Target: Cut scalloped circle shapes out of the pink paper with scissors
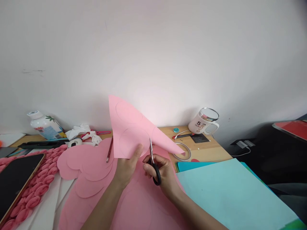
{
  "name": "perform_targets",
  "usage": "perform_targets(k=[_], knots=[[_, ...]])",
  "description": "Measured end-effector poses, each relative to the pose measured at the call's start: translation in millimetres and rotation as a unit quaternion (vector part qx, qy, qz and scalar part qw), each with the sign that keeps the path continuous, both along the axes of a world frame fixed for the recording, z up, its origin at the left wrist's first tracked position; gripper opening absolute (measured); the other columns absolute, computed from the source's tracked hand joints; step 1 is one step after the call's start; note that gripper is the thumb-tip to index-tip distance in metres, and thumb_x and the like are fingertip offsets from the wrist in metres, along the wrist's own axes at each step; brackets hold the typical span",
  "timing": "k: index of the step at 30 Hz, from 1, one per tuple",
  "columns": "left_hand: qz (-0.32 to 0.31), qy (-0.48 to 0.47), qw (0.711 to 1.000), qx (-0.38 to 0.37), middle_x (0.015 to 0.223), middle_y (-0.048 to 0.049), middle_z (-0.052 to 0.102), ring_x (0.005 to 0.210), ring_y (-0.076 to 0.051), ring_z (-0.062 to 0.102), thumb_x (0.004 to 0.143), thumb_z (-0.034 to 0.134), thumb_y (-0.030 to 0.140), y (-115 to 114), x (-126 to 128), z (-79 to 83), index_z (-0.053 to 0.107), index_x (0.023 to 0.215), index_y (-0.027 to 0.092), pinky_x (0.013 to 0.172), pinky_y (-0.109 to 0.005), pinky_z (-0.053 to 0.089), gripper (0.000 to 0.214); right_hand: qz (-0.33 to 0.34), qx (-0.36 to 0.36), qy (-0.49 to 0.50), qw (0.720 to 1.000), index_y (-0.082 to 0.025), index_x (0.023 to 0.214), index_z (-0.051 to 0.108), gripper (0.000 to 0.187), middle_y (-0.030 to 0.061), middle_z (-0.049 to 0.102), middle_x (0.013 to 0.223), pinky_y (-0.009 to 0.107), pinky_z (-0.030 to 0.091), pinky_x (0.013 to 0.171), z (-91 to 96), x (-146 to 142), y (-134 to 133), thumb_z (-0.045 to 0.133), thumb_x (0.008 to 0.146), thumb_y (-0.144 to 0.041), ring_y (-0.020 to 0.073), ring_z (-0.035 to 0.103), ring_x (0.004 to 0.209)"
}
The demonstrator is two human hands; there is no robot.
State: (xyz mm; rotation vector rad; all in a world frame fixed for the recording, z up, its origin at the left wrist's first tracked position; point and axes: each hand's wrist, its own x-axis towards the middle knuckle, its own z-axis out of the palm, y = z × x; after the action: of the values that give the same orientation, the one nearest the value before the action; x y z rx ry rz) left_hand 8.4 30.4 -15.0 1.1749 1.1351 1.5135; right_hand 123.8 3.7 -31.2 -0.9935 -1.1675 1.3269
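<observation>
My left hand grips a pink paper sheet by its lower edge, thumb on top. Pencilled circles show on the raised sheet, and its right side curls down into a point. In my right hand is a pair of scissors with black handles, fingers through the loops. Their blades point up at the sheet, at the right edge of a drawn circle; whether they are parted I cannot tell. Beneath both hands lie more pink sheets. Cut pink paper circles overlap in a pile to the left.
A pencil rests on the pile. At left are a phone, a pink puffy mat, a white bottle and crumpled tissues. A white mug, a cable and light blue paper are at right.
</observation>
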Motion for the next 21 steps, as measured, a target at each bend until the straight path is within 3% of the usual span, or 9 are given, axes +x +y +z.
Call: perform_targets(k=[4,9,21], knots=[[-0.018,0.096,0.995,0.022,0.104,-0.0063,0.066,0.105,-0.026,0.056,0.069,0.067,0.037,0,-7,4.7,0.060,0.105,0.022,0.093,-0.036,0.044,0.039,-0.012,0.017,0.005,1.000,-0.018,0.069,0.055,0.028,-0.0054,0.040,0.054,0.023,0.029,0.047,3.4,1,2,0.073,0.061,-0.038,0.0095,0.034,0.050],[-0.065,0.102,0.992,0.024,0.113,-0.0060,0.062,0.110,-0.026,0.053,0.072,0.065,0.033,-1,-10,7.1,0.057,0.113,0.024,0.096,-0.037,0.042,0.043,0.001,0.048,0.002,0.999,-0.019,0.063,0.048,0.033,-0.0046,0.038,0.058,0.024,0.027,0.050,8.4,3,3,0.072,0.062,-0.041,0.0104,0.030,0.054],[-0.049,0.159,0.985,0.043,0.110,-0.0066,0.063,0.112,-0.026,0.051,0.075,0.061,0.035,0,-12,4.7,0.056,0.113,0.023,0.095,-0.037,0.041,0.041,0.023,0.041,0.009,0.999,-0.019,0.064,0.046,0.034,-0.0049,0.036,0.057,0.024,0.026,0.051,10.2,4,2,0.070,0.064,-0.045,0.0109,0.030,0.054]])
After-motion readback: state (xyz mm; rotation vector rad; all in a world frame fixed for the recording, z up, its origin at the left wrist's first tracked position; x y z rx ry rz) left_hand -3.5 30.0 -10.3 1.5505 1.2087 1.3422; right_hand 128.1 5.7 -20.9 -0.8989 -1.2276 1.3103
